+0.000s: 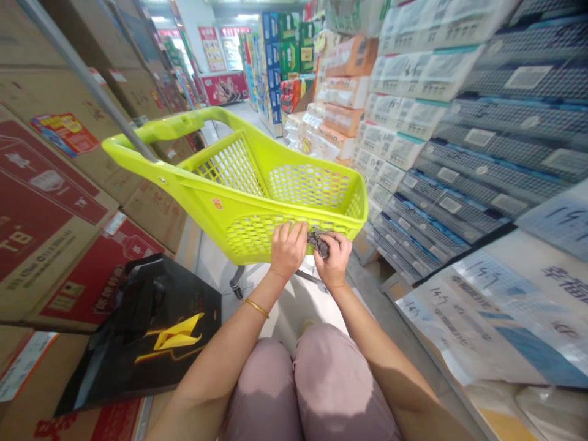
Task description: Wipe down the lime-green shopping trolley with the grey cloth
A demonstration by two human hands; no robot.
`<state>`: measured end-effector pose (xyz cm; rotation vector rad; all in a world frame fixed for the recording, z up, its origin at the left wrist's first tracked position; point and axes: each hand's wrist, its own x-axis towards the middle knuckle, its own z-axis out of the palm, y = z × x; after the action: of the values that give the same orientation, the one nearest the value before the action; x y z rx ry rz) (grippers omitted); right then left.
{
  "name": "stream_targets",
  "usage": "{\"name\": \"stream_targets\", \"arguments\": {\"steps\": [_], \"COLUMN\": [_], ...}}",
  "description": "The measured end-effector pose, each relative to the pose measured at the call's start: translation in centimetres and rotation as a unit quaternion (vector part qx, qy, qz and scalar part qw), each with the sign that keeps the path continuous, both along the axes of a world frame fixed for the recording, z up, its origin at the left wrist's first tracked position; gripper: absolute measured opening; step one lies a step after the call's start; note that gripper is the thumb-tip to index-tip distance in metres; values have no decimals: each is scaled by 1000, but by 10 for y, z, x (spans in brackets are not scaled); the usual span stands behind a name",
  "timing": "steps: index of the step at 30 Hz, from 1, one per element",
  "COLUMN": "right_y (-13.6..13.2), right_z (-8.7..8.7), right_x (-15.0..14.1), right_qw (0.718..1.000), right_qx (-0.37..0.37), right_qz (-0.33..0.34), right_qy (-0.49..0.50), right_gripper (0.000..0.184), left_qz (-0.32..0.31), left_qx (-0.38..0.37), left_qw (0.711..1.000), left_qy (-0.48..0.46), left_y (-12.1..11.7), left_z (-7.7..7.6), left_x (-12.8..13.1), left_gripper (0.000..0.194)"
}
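A lime-green shopping cart (202, 199) stands sideways in front of my knees, its lattice side wall facing me. My left hand (289, 248) is closed at that wall, fingers bent against the holes below the rim. Beside it, nearer the basket's narrow end, my right hand (334, 257) is closed around a crumpled dark grey cloth (319, 240). The cloth bunches between the two hands and lies against the cart. Its far side is hidden, and I cannot tell whether the left fingertips also pinch it.
Stacked cardboard boxes (50, 208) line the left, with a black bag (179, 300) beside them. On the right rise stacks of wrapped paper packs (404, 104) and grey-blue packs (496, 135). A metal pole (87, 70) crosses before the cart handle. Green cartons (289, 40) stand farther back.
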<state>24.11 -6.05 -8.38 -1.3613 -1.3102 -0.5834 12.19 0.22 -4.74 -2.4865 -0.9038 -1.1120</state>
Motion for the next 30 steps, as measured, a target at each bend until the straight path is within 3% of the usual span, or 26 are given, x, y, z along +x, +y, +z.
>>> {"name": "stream_targets", "arguments": {"steps": [5, 13, 16, 21, 27, 30], "right_y": [1, 21, 28, 32, 35, 32], "right_z": [4, 33, 27, 15, 15, 18], "right_x": [7, 21, 26, 37, 48, 47], "right_qw": [1000, 998, 996, 988, 995, 995], "right_qx": [-5, -30, -26, 43, -1, -13], "right_qz": [1, -7, -25, -49, 5, -1], "right_qy": [-18, -59, -84, -138, -103, -97], "right_gripper": [29, 25, 21, 21, 23, 24], "left_qz": [-20, -38, -43, -44, -22, -30], "left_qx": [4, -14, 0, -9, 2, -6], "left_qw": [1000, 999, 999, 999, 999, 999], "left_qy": [4, -23, -25, -29, -34, -41], "left_y": [11, 22, 24, 23, 18, 17], "left_z": [-6, -14, -13, -10, -8, -9], "left_x": [5, 10, 13, 19, 25, 26], "left_gripper": [33, 28, 28, 28, 26, 27]}}
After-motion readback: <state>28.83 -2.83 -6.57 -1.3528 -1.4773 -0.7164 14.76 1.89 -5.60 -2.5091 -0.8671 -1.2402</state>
